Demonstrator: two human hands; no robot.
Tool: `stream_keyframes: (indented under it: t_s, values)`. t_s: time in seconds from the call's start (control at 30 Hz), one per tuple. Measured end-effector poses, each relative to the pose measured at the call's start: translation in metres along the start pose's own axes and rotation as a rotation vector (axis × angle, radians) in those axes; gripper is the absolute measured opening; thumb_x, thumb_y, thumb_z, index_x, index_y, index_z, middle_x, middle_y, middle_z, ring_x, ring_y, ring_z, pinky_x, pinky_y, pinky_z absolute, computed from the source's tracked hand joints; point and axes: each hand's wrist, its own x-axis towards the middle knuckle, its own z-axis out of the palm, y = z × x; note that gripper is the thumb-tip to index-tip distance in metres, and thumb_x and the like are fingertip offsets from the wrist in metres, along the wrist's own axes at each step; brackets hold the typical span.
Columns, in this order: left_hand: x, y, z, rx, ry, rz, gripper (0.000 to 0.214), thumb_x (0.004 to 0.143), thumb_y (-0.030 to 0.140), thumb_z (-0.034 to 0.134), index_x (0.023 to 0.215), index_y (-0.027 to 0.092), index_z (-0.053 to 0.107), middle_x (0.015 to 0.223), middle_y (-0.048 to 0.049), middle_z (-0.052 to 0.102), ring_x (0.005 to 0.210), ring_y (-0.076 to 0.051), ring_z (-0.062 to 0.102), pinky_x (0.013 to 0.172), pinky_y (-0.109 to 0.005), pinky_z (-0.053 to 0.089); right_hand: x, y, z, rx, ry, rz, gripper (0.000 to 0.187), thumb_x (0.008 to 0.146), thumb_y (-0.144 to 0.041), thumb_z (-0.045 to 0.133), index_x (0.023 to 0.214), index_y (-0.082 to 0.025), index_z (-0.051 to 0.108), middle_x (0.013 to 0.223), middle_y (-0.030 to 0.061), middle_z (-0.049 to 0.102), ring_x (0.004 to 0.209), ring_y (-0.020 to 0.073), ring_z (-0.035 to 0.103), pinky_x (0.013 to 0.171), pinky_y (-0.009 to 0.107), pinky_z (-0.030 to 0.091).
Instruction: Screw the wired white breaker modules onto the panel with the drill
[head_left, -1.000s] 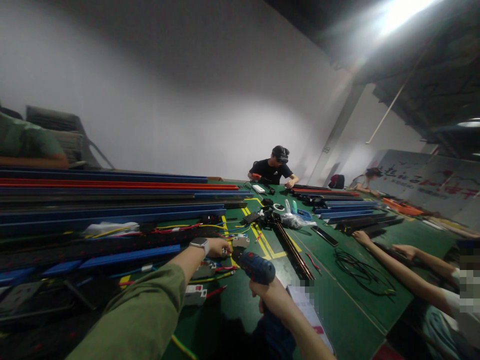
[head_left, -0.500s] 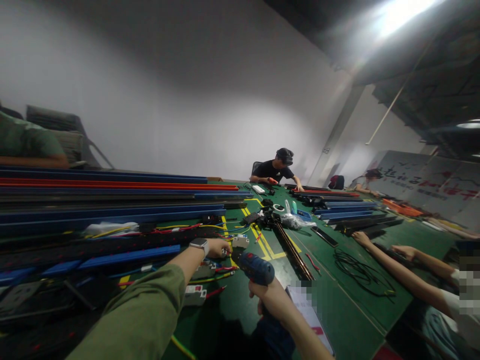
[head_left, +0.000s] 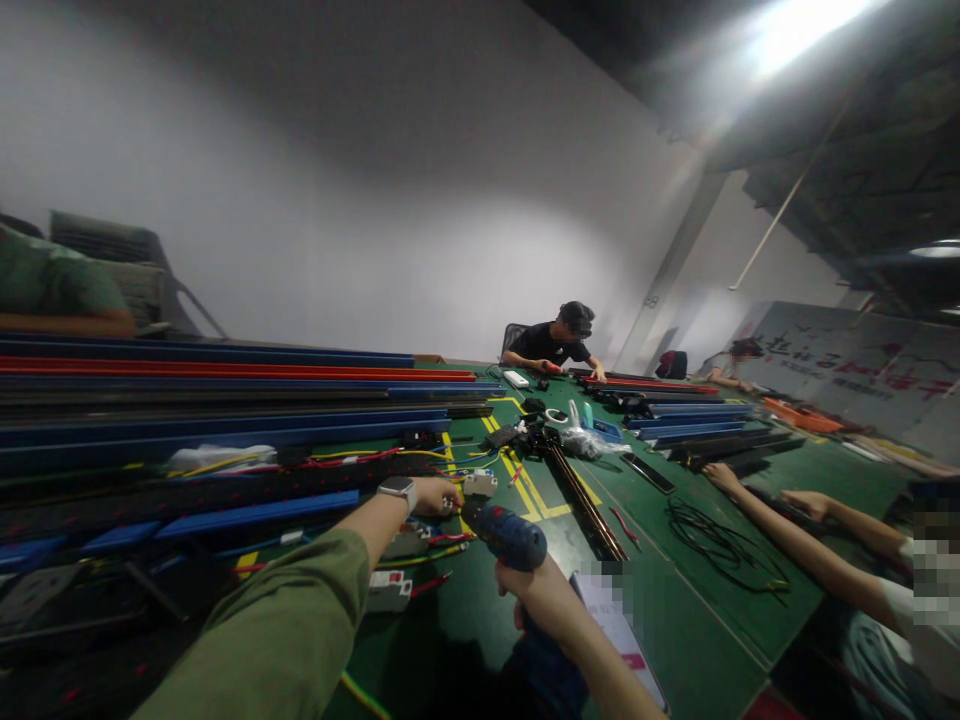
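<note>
My right hand is wrapped round the grip of a blue cordless drill, whose front end points left. Close to that front end, my left hand has its fingers closed in a pinch. What sits between those fingers is too small to make out. A pale grey circuit breaker with wires lies just beyond my left fingertips. Below my left wrist is a second grey breaker, partly hidden by the arm. Nearer to me, a third breaker has a red wire coming off its right side.
Long blue rails and red rails fill the left side of the green table. Copper-coloured bars, a phone and a coiled black cable lie right of the middle. Several other people work around the table.
Both of my hands and the drill stay in almost the same place. The person across the table has shifted their head slightly to the right.
</note>
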Motion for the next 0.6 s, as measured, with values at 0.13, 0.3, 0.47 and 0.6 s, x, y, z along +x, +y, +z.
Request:
stream_keyframes:
  t_s: [0.13,0.3,0.47,0.6]
  values:
    - [-0.0004,-0.0014,-0.0004,-0.002,-0.033,-0.008,0.037,0.069,0.015,0.06,0.105,0.017,0.07,0.088,-0.0003,0.068,0.08,-0.017,0.057,0.071,-0.022,0.044,-0.0009,-0.0017,0.0001,0.005,0.012,0.018,0.009,0.076,-0.026,0.057,0.08,-0.018,0.056,0.066,-0.0045,0.057,0.038,0.007,0.049,0.037,0.019,0.034]
    - [-0.0013,-0.0026,-0.0006,0.002,-0.047,0.007,0.033,0.071,0.018,0.06,0.102,0.018,0.07,0.08,0.0011,0.066,0.08,-0.016,0.055,0.073,-0.022,0.043,-0.0039,-0.0059,-0.0003,-0.002,0.021,0.017,0.01,0.077,-0.027,0.058,0.082,-0.019,0.057,0.07,-0.0035,0.06,0.038,0.0071,0.05,0.038,0.019,0.034]
    - [0.0004,-0.0035,-0.0016,0.002,-0.039,0.013,0.032,0.071,0.019,0.064,0.101,0.019,0.071,0.086,0.0,0.068,0.082,-0.017,0.057,0.076,-0.023,0.045,-0.003,-0.004,-0.0005,-0.01,0.007,0.024,0.01,0.077,-0.028,0.057,0.08,-0.019,0.056,0.07,-0.0032,0.06,0.039,0.0074,0.051,0.038,0.019,0.033]
    - [0.004,-0.0067,-0.0005,0.006,-0.025,0.001,0.037,0.068,0.015,0.064,0.104,0.02,0.071,0.092,-0.0014,0.071,0.085,-0.018,0.06,0.077,-0.024,0.047,-0.0006,-0.0003,-0.0001,-0.001,0.01,0.036,0.008,0.075,-0.026,0.057,0.078,-0.019,0.054,0.063,-0.0053,0.055,0.038,0.0082,0.051,0.038,0.019,0.033]
